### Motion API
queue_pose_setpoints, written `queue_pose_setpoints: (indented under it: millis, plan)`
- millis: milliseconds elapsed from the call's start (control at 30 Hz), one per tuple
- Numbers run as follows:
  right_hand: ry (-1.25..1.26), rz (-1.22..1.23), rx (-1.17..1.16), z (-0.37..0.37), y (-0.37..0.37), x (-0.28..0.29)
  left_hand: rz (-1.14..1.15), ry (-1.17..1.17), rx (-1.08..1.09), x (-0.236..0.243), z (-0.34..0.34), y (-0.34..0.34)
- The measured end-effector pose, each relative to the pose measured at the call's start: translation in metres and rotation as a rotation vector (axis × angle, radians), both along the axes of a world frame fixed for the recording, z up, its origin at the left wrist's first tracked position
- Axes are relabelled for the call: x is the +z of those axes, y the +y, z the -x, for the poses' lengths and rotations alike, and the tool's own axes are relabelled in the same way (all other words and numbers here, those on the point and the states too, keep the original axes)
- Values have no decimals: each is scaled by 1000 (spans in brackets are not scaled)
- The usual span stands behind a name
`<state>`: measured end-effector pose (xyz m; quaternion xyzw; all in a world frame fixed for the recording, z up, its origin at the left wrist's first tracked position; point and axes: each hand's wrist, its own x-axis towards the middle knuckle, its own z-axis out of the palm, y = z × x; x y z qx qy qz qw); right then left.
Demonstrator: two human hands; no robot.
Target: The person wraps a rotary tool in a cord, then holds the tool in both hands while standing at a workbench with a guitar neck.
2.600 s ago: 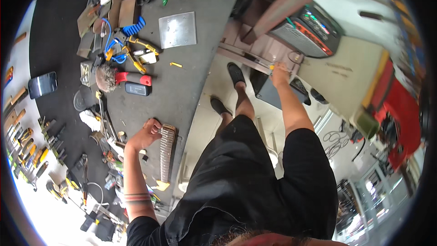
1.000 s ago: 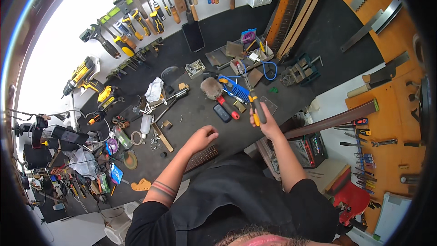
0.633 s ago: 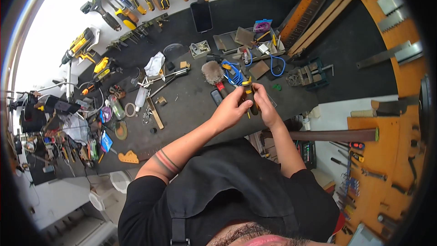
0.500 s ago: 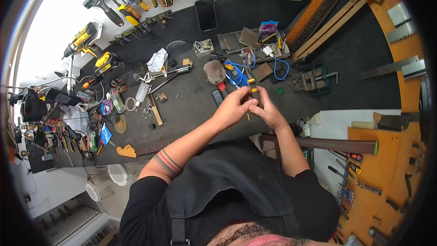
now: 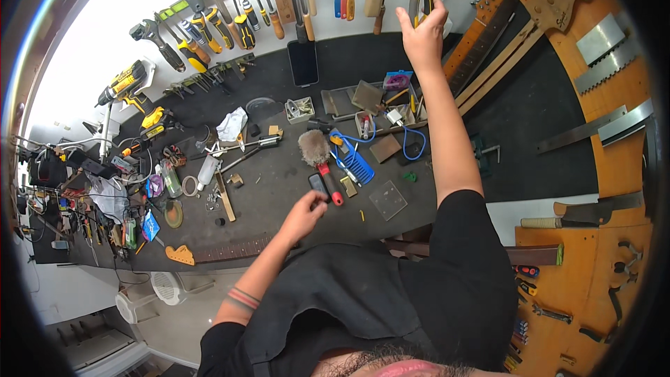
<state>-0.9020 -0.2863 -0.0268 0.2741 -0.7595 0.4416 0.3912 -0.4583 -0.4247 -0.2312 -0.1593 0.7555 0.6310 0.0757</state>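
My right hand [image 5: 424, 42] reaches up to the wall rack at the far right. Its thumb and fingers lie on either side of the yellow-and-black handles of a pair of pliers [image 5: 421, 1], whose jaws point up. My left hand [image 5: 305, 215] hovers low over the near part of the bench, fingers loosely bent and apart, with nothing visible in it. Beside it lie a small black oblong thing [image 5: 317, 185] and a fluffy grey brush with a red handle [image 5: 331, 185]. Past these are a blue comb-like piece [image 5: 357, 166] and a small brass-coloured block [image 5: 349, 186].
A clear flat plate [image 5: 388, 200] lies right of the brush. A phone [image 5: 303, 63] is at the back below hanging chisels and screwdrivers. Guitar necks [image 5: 488, 31] lean at the right. A drill [image 5: 136, 94] and clutter occupy the left. A fretboard [image 5: 230, 250] lines the front edge.
My hands were together over the bench around a yellow-and-black thing. Now they are apart: the right has risen to the rack, the left has moved left. The view has tilted up.
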Motion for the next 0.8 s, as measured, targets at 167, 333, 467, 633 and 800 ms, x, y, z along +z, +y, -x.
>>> queue_pose_setpoints:
  millis: [167, 333, 467, 633, 800]
  plan:
    - [28, -64, -53, 32, -25, -14, -26, -121, 50, -19, -37, 3]
    - [28, -41, -37, 49, -35, -28, -50, -166, 51, -20, -40, 1]
    - [-48, -106, 46, 52, -40, -28, -24, -190, 21, -24, -37, 4]
    - [22, -104, 2, 6, -5, -30, -56, -202, -33, -28, -40, 9]
    - [-563, -367, 275, -176, -10, -146, -6, -265, 43, -32, -62, 4]
